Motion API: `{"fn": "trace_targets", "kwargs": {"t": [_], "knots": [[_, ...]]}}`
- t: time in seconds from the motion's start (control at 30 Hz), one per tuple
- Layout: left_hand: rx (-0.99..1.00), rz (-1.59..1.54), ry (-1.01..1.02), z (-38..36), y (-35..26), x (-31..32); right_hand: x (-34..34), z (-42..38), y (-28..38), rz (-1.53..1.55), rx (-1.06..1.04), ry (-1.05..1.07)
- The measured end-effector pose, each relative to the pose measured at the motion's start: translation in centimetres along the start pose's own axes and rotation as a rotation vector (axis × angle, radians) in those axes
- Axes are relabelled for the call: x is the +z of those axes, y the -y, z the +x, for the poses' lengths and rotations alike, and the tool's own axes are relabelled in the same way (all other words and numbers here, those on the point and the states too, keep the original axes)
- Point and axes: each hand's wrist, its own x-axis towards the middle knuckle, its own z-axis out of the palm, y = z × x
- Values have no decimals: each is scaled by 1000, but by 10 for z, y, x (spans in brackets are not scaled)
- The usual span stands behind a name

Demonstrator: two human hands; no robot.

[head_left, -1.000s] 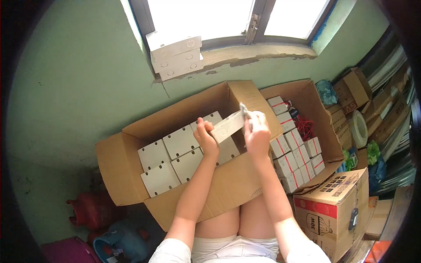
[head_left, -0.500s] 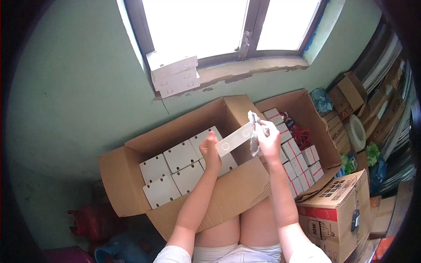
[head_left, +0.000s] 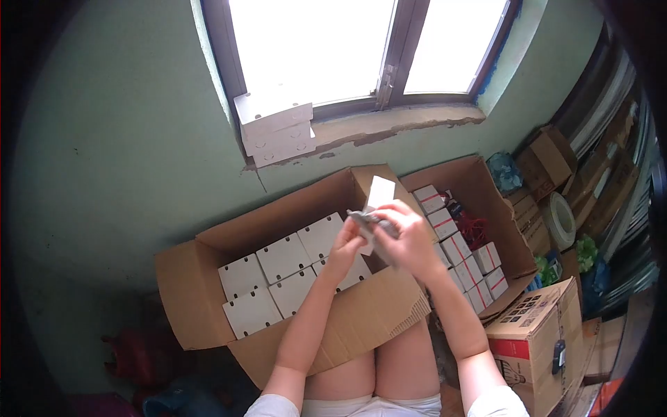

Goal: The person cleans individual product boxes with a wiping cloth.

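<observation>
A white electrical box [head_left: 380, 193] is held tilted above the large open carton, its middle hidden by fingers and cloth. My left hand [head_left: 344, 251] is closed at its near left side. My right hand [head_left: 411, 243] is closed around a crumpled grey cloth [head_left: 375, 224] that lies against the box, its fingers blurred. Below the hands, the open carton [head_left: 326, 347] holds rows of similar white boxes [head_left: 283, 256] with dark notches at their edges.
Right of it, a second carton [head_left: 504, 208] holds small white boxes with red stripes [head_left: 456, 247] and red wire. A closed carton [head_left: 535, 333] stands near my right arm. White boxes [head_left: 278, 132] are stacked on the window sill. Cartons and pipes crowd the far right.
The white box has turned from lying slantwise to pointing more upward and away. My right hand has brought the cloth leftward and down across it, close to my left hand.
</observation>
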Motion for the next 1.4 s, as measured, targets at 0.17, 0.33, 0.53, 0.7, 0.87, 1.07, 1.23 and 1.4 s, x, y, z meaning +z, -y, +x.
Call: {"fn": "trace_targets", "kwargs": {"t": [0.17,0.33,0.53,0.7,0.87,1.07,1.23,1.4], "knots": [[214,123,-301,3,9,-24,43,-12,-1,-51,47,-263],[338,560,-534,-1,19,-14,61,-14,-13,-2,201,-304],[299,342,-579,-4,3,-5,63,-19,-7,-81,107,-279],[379,331,-616,0,2,-7,49,-18,-17,-138,142,-293],[238,351,-649,-3,1,-1,54,-30,-11,-154,60,-240],[348,367,-628,-3,7,-5,52,-29,-6,-34,49,-214],[308,349,-659,-4,8,-7,52,-24,-9,-154,130,-244],[365,290,-617,-5,4,-1,58,-41,12,-260,111,-224]]}}
